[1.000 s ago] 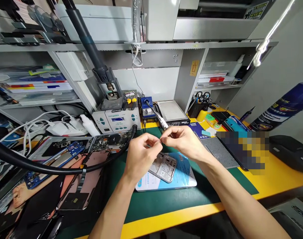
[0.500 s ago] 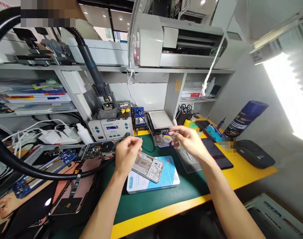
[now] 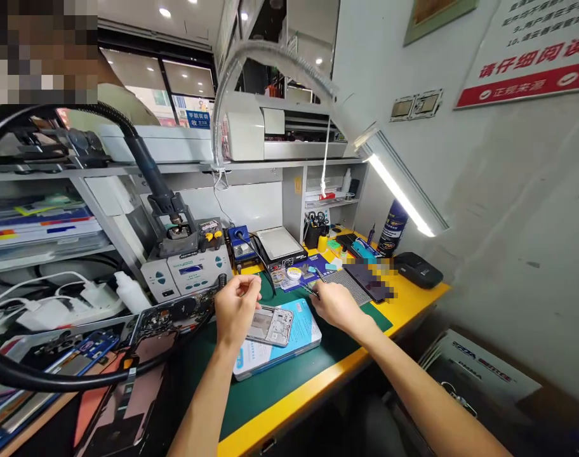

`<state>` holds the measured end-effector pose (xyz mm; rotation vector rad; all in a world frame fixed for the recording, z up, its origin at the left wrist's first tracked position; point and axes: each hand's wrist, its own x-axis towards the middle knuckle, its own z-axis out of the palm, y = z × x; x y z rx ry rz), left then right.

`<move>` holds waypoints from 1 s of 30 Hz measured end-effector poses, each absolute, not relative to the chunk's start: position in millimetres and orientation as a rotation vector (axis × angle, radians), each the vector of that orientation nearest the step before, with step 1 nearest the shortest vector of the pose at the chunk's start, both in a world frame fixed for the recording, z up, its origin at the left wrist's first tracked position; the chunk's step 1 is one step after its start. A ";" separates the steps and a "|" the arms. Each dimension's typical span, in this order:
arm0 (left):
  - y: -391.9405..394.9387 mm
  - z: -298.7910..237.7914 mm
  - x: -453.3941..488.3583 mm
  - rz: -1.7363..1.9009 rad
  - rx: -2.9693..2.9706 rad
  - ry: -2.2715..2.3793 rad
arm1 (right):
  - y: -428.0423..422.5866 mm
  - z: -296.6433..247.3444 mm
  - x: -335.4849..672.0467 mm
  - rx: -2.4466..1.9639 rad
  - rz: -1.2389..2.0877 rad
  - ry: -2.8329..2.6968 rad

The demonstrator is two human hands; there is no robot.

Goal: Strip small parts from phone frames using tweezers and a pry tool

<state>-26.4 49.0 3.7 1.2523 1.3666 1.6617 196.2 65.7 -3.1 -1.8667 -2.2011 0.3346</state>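
The fingers point(image 3: 246, 293) of the left hand point(image 3: 235, 308) are closed in a pinch on the far left end of a silver metal phone middle frame point(image 3: 270, 325). This frame lies on, or just above, a flat light-blue and white box point(image 3: 301, 331); I cannot tell if its right end rests there. The long axis of the frame runs from the left hand toward the right, a little toward the person, so its free end points to the right hand point(image 3: 336, 304), which is near but apart from it. The right fingers point(image 3: 319, 297) are clenched around thin metal tweezers point(image 3: 310, 289), as it seems; the tool is small here and its tip points away from the frame, toward the back of the bench point(image 3: 318, 387). The left hand is clearly the nearer one to the frame. Under the box lies a dark green cutting mat point(image 3: 280, 381). Just behind the right hand are a white round roll point(image 3: 294, 273) and a grey perforated pad point(image 3: 341, 280). Farther back stand a grey hot-air station point(image 3: 187, 274) and a dark blue spray can point(image 3: 393, 227). A thick black hose point(image 3: 56, 381) curves at the left, well apart from both hands.
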 end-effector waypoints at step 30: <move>-24.6 28.5 6.6 0.976 1.446 1.252 | -18.6 -6.2 175.5 -0.917 1.127 -1.491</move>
